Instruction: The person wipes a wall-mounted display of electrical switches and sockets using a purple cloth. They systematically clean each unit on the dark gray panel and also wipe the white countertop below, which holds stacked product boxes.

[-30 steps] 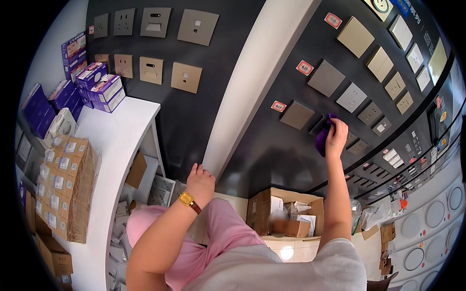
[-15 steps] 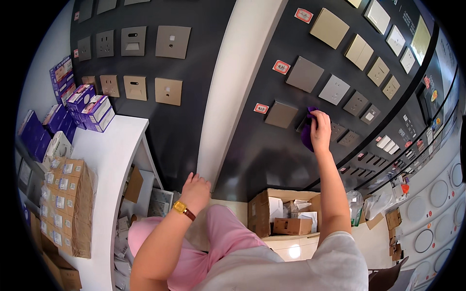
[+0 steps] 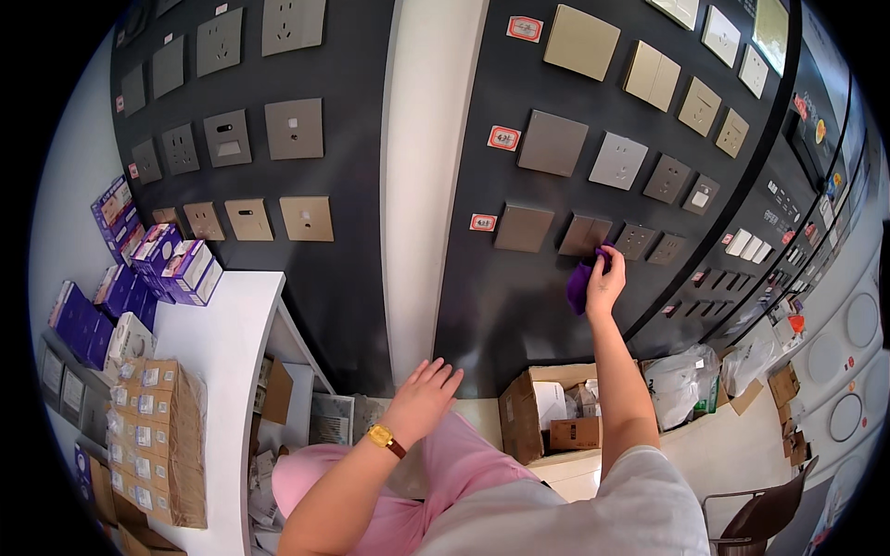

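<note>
Loc.: we'd call it a shop, prob. elec. fittings. Evid.: dark display boards [image 3: 357, 185] w/ rows of wall switches [image 3: 584, 233] & sockets [image 3: 617, 160] (grey, gold, white finishes), red-bordered tags [image 3: 526, 29] beside some. At R we note round white discs [image 3: 862, 320]; at L, purple boxes [image 3: 191, 275] & a wrapped carton stack [image 3: 153, 445] on a white counter [image 3: 232, 343].

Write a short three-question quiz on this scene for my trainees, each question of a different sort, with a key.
1. What is the right hand holding?
2. Which wrist wears the gold-faced wristwatch? A: right. B: left. C: both.
3. True or false: the open cardboard box stands on the floor, below the dark display panel with wall switches and sockets.

Key: 1. A purple cloth. 2. B. 3. True.
</note>
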`<state>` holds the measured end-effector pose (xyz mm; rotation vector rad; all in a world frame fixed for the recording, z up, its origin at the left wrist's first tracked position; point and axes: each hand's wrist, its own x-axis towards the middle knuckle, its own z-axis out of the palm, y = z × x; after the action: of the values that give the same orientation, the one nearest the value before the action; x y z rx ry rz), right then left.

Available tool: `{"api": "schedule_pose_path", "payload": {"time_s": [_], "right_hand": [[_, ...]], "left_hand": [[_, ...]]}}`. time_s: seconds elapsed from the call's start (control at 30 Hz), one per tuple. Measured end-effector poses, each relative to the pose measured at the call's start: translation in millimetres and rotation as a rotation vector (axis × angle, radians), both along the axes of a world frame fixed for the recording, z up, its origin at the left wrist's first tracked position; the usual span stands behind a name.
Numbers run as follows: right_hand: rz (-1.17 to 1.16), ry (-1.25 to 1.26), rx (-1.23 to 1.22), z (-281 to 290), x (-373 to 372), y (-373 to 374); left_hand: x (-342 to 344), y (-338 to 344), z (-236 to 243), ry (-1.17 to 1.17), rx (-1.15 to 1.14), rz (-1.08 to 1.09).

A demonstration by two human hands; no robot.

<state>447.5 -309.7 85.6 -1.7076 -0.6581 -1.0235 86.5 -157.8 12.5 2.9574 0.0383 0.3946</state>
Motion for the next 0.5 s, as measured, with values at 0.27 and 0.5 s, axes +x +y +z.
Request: {"api": "schedule_pose_path", "payload": {"time_s": [0.27, 0.5], "right_hand": [[0.236, 0.316, 0.597, -39, -8, 44], [0.36, 0.369, 0.549, -37, -67, 96]], "left_hand": [[1, 3, -4, 0.035, 0.026, 0.001], [1, 6, -13, 0.084, 0.014, 0.016]]}}
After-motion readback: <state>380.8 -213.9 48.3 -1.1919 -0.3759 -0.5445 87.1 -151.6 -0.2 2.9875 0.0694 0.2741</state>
